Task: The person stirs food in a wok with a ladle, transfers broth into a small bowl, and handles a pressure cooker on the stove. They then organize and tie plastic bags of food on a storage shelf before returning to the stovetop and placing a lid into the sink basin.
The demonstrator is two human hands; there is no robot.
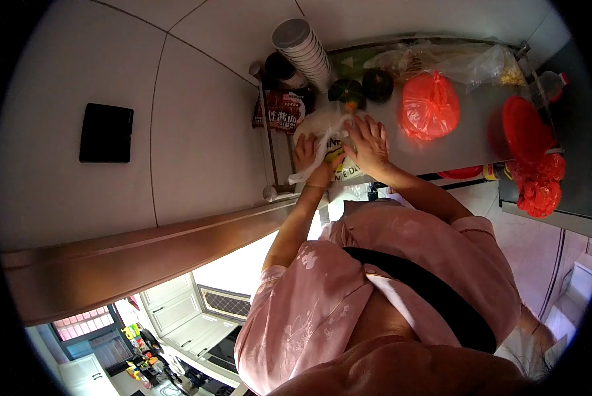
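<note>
A white plastic bag (346, 173) with dark and yellow printing and a loose, twisted top lies on the shelf in front of me. My left hand (314, 165) rests on its left side, fingers spread apart from the thumb and partly hidden by the bag's loose plastic. On the upper right of the same bag, my right hand (370, 146) lies flat with its fingers spread. What fills the bag cannot be made out. Just beyond my hands sit two dark green, round squash-like things (346, 93), one next to the other.
A stack of cups (301, 49) and a dark red food packet (284, 109) stand at the shelf's left end. To the right are a tied red bag (430, 105), a red bowl (525, 130) and a hanging red bag (538, 191). Metal rails (269, 138) edge the shelf.
</note>
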